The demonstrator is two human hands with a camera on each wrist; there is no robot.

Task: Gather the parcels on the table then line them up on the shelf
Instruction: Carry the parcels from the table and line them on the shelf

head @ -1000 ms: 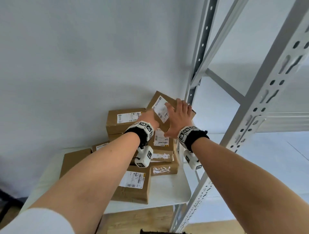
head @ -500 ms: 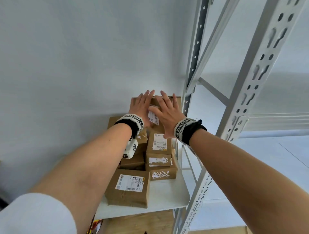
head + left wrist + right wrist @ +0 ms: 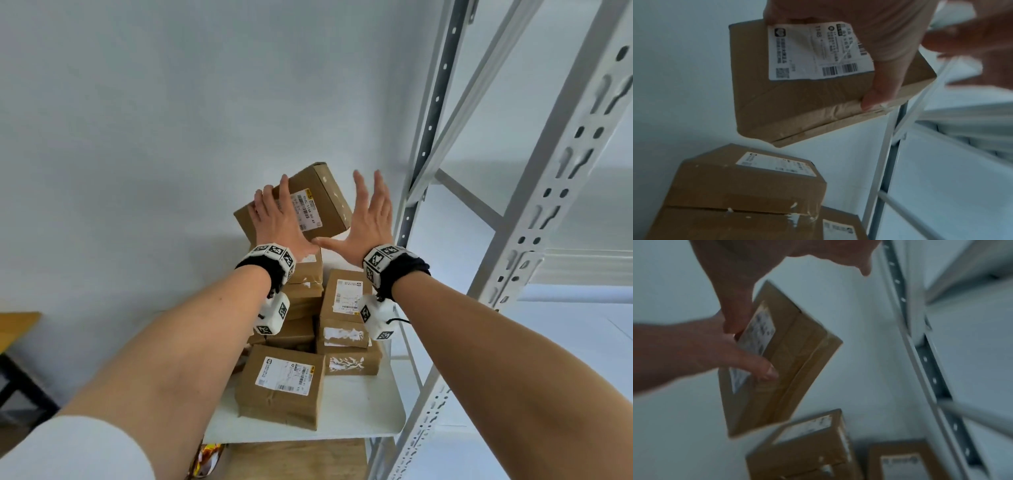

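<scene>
Your left hand [image 3: 279, 219] grips the lifted box [image 3: 318, 198], tilted at frame centre above the pile; right hand [image 3: 370, 219] spread, holding nothing. Stiff cardboard, probably light. Hold opposite edges.

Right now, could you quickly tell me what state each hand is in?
Left hand: holding the lifted parcel, thumb on its lower edge.
Right hand: open, fingers spread beside that parcel, gripping nothing.
</scene>
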